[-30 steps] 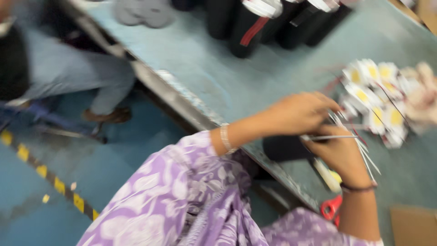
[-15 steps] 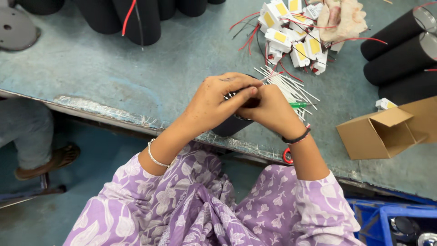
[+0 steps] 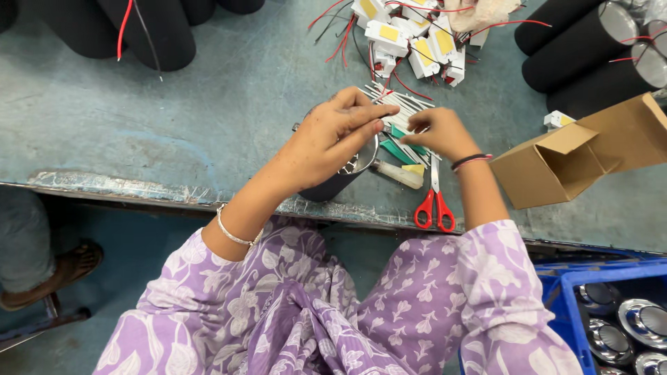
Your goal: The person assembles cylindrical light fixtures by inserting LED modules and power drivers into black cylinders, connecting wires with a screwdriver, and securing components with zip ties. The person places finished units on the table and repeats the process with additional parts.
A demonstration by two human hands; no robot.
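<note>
A short black cylinder with a shiny reflector mouth [image 3: 345, 173] is held at the near edge of the worn blue-grey bench [image 3: 174, 118], tipped toward the person, its lower body overhanging the edge slightly. It is clasped by the left hand [image 3: 326, 142], fingers curled over the rim and the forefinger stretched across the opening; the grip is closed on the housing. The right hand [image 3: 439, 133] is set just beside it, fingertips pinched together over a loose bundle of thin white ties [image 3: 399, 104]; whether one strip is actually held between them cannot be told. Judged from this, the piece is mid-assembly: the reflector is seated, but no wires are seen led out of it, and fastening appears yet to be done. Under the right hand, green-handled tools [image 3: 399, 148] and a small pale tube [image 3: 399, 175] are laid, with red-handled scissors [image 3: 435, 205] touching the wrist side. Farther back, a heap of small white modules with yellow squares and red and black leads [image 3: 410, 38] is noted, untouched. Long black cylinders are stacked at the far left [image 3: 149, 31] and far right [image 3: 577, 59]. An open cardboard box [image 3: 583, 156] is lying on its side at the right, and a blue crate of chrome reflectors [image 3: 618, 323] stands below the bench.
</note>
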